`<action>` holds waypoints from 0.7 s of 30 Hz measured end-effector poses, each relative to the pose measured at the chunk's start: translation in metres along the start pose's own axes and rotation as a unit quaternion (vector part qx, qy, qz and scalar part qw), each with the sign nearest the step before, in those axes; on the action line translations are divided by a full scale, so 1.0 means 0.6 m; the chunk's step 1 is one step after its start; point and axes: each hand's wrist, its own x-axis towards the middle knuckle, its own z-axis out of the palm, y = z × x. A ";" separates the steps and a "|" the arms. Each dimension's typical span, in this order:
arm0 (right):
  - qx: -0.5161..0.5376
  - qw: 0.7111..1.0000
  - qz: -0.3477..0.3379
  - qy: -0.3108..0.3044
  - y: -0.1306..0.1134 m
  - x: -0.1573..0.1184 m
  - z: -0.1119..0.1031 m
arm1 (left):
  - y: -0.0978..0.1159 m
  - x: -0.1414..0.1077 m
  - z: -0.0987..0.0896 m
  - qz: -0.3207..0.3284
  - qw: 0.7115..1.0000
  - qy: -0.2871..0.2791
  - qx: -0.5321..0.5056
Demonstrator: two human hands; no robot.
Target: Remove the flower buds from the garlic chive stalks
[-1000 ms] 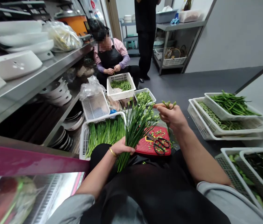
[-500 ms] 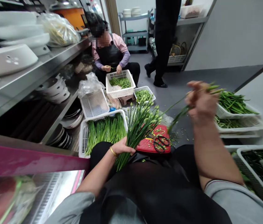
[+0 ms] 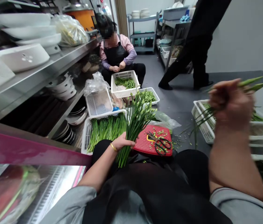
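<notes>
My left hand (image 3: 125, 142) is wrapped round the lower stems of a thick bunch of flowering garlic chives (image 3: 137, 119), held upright over my lap with the buds at the top. Raised off to the right, my right hand (image 3: 233, 99) is closed round a few thin green stalks (image 3: 252, 81) that stick out at both sides of the fist. Just beyond my lap lies a red quilted lid or pad (image 3: 143, 142), scattered with bud clippings. Black-handled scissors (image 3: 160, 144) rest on it. More chives (image 3: 107, 130) fill a white basket at the left.
A co-worker (image 3: 119, 49) sits ahead, hands over a white basket (image 3: 124, 91) of green pieces. Someone in black trousers (image 3: 195, 46) stands at the back right. Stacked white baskets (image 3: 205, 130) hold greens at the right. A steel shelf (image 3: 73, 51) with dishes runs along the left.
My right hand has moved right with its stalks, away from the bunch. My left hand still holds the bunch. The person in black trousers has moved right; the co-worker's hands have come together.
</notes>
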 end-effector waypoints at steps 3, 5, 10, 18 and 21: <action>0.001 0.994 -0.019 -0.112 0.024 -0.003 0.022 | 0.007 0.000 0.012 -0.002 1.000 0.009 0.019; 0.021 0.987 -0.003 -0.161 0.035 -0.006 0.028 | 0.009 0.000 0.016 0.003 1.000 0.004 0.027; 0.115 0.972 0.115 -0.169 0.054 -0.021 0.038 | 0.009 0.001 0.017 0.006 0.999 -0.008 0.041; 0.005 0.947 0.256 -0.193 0.097 -0.064 0.106 | 0.010 0.005 0.021 0.018 0.996 -0.027 0.079; -0.058 0.956 0.218 -0.188 0.108 -0.073 0.126 | 0.010 0.003 0.021 0.008 0.997 -0.027 0.074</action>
